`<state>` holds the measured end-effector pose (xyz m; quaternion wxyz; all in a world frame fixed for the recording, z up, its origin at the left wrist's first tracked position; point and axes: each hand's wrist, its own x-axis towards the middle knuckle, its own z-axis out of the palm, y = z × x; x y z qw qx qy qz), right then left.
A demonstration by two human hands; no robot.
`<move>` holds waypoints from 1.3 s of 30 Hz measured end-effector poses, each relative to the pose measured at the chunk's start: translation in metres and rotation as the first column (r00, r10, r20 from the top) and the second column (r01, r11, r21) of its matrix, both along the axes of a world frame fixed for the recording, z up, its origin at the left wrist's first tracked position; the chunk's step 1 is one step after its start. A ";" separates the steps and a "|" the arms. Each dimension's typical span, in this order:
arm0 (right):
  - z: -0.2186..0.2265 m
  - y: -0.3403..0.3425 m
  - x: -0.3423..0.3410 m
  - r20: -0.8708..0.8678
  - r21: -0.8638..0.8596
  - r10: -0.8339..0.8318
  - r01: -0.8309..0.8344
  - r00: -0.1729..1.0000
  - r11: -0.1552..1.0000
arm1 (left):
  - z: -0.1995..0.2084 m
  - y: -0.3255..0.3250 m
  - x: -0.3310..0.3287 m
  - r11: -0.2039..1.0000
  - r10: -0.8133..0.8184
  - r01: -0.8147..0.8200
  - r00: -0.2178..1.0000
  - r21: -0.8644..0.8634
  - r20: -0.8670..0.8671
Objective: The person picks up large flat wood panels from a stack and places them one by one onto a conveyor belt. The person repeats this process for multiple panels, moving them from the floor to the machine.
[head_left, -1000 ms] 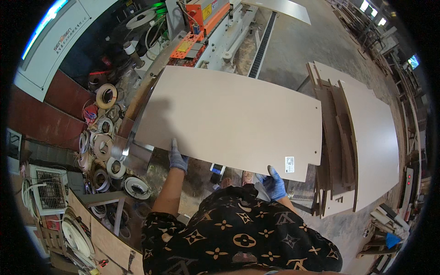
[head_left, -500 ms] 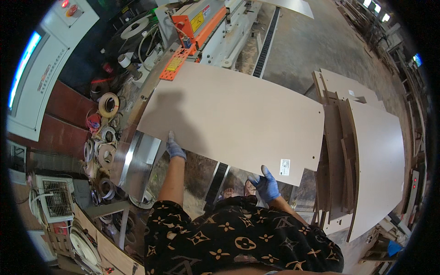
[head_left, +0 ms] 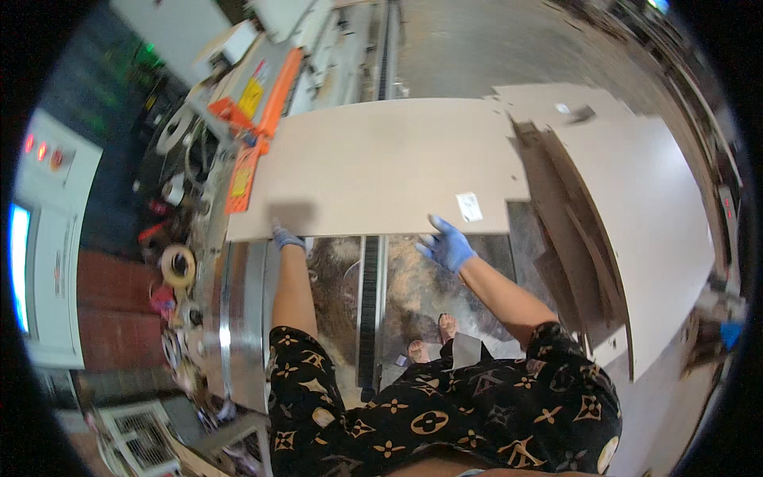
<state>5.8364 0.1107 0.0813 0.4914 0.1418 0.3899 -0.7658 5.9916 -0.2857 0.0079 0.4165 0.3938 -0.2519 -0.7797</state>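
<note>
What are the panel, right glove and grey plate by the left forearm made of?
Panel: likely laminated board, satin, from its smooth pale face.
Right glove: probably fabric, matte blue, since it hugs the fingers; blur hides any weave.
Grey plate: looks like bare metal, shiny, with bright reflections.

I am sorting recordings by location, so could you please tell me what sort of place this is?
Probably a board-working workshop: a large pale board in front of the person, an orange-trimmed machine, and stacked panels.

Print illegible: white label [head_left: 469, 207] on beige board [head_left: 373, 171]; yellow sticker [head_left: 251, 97] on orange-edged machine cover [head_left: 280, 97], another on orange plate [head_left: 238, 203]; small label [head_left: 562, 108] on stacked panel [head_left: 531, 97].
</note>
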 end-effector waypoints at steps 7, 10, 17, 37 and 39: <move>0.008 0.061 0.010 -0.300 0.038 0.168 -0.165 0.939 0.986 | 0.072 0.082 -0.032 0.963 -0.266 0.253 0.946 0.089 0.186; -0.005 0.185 0.057 -0.408 0.273 0.142 -0.028 0.902 0.962 | 0.076 0.192 -0.046 0.915 -0.392 0.402 0.900 -0.017 0.192; -0.005 0.452 0.197 -0.236 0.510 -0.573 0.602 0.785 0.615 | 0.141 0.506 -0.064 -0.111 -0.990 0.990 -0.102 -0.091 0.092; 0.119 0.780 0.144 -0.906 0.414 -0.039 0.900 0.422 0.137 | 0.176 0.674 -0.010 0.031 -0.991 0.997 0.041 -0.078 0.127; 0.137 0.810 0.092 -0.939 0.305 0.164 0.952 0.303 -0.015 | 0.169 0.612 0.037 0.132 -0.978 0.991 0.125 0.032 0.167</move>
